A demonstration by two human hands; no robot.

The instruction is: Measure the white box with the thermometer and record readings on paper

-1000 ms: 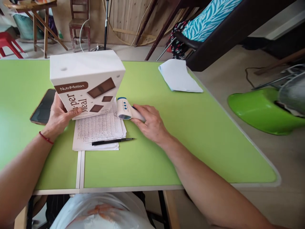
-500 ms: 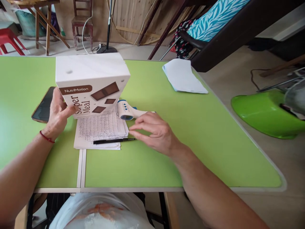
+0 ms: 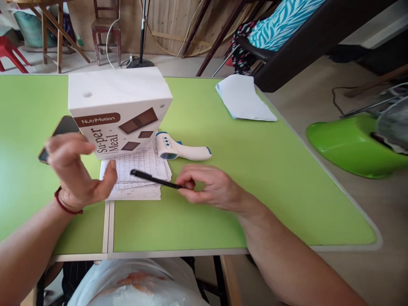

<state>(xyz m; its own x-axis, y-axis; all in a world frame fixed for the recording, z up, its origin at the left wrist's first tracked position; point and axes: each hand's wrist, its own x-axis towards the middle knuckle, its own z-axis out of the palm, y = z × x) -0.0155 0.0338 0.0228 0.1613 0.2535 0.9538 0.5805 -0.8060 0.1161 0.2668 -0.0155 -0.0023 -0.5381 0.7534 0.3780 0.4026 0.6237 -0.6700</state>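
Between thumb and fingers, my right hand [image 3: 210,185] pinches one end of a black pen [image 3: 154,178], whose other end points left over the written papers [image 3: 137,163]. My left hand [image 3: 79,170] is raised in front of the box, fingers and thumb apart, holding nothing. Behind it the white NutriMotion box [image 3: 119,89] stands upright at the back of the papers. A white and blue infrared thermometer [image 3: 181,148] lies just right of the papers. Partly covered by my left hand and the box, a phone [image 3: 65,125] lies on the table.
The green table [image 3: 270,191] has a pale seam [image 3: 109,229] running toward me. Folded white sheets [image 3: 244,97] lie near its far right corner. Beyond the right edge is a green plastic seat or tub [image 3: 347,142]. A wooden chair [image 3: 106,29] and a stand base [image 3: 142,63] are behind.
My right hand has picked the pen up off the papers. My left hand has let go of the box and moved toward me, opening.
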